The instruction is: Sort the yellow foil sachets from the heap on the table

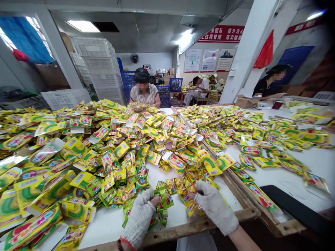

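Note:
My left hand point(141, 214), in a white knit glove with bare fingertips, pinches a small green packet point(164, 197) above the front of the white table. More green packets hang or lie just under that hand. To its right, my right hand point(214, 205), gloved the same way, has thumb and fingers closed on a small yellow packet point(186, 197); other yellow packets lie directly beneath. Beyond both hands rises a big heap of flat yellow-green boxes point(174, 162), some with white flaps standing out. Loose small packets point(123, 195) are mixed in at the heap's near edge.
A wooden rail point(180, 229) edges the table in front, and a wooden divider point(240, 188) runs away on the right. A dark flat object point(295, 209) juts in at right. One person point(143, 92) sits across the heap; others work farther back. White crates point(101, 69) are stacked behind.

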Demonstrator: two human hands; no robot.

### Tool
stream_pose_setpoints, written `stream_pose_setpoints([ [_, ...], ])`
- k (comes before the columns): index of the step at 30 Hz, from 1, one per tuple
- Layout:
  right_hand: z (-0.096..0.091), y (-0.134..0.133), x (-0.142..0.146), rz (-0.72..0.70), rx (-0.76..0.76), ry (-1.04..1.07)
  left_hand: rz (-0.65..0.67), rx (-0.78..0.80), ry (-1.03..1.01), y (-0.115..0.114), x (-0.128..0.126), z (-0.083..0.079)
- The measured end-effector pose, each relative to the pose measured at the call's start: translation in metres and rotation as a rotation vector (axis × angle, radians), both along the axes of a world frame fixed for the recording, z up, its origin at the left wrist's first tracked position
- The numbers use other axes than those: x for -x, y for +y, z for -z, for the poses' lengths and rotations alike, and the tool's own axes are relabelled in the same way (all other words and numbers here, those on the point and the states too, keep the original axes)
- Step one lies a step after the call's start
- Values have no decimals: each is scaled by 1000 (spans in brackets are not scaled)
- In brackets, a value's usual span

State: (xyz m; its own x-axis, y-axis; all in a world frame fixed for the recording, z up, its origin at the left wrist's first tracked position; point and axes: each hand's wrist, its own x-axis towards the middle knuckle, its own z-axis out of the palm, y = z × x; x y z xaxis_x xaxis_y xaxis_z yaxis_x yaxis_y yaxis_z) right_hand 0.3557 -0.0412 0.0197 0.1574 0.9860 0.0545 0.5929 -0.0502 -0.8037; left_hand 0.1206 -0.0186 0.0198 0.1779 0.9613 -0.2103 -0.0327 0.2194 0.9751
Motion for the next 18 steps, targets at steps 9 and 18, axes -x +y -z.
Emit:
stream_pose_setpoints([
  [9, 8, 5, 47, -38, 162, 503, 104, -37, -124, -7, -13, -4],
  [18, 17, -3, 56, -4, -61, 258, 169, -73, -278, -3, -18, 16],
])
